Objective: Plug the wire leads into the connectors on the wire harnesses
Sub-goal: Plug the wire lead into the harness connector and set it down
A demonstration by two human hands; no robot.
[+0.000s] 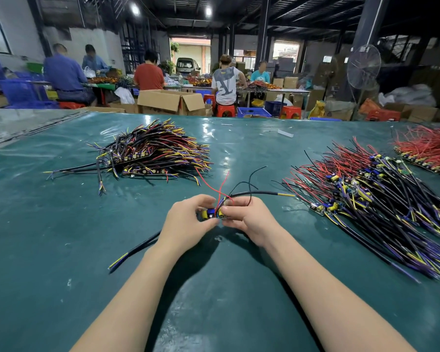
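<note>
Wire harness [215,212] is at the middle of the green table [61,224], held up between both my hands. My left hand [186,221] curls its fingers round the yellow-and-blue end and my right hand [250,219] pinches the other end (its black cable [262,193] juts toward three o'clock). One heap of harnesses [153,153] lies at eleven o'clock, a second heap [371,199] at three.

You had bright ceiling lamps [135,8] overhead, plus daylight from the far doorway [191,50]. Glare streaked the green table cover [61,212]; soft shadows fell on it near you. Fisheye bent the edges; far hall was dim and soft.
</note>
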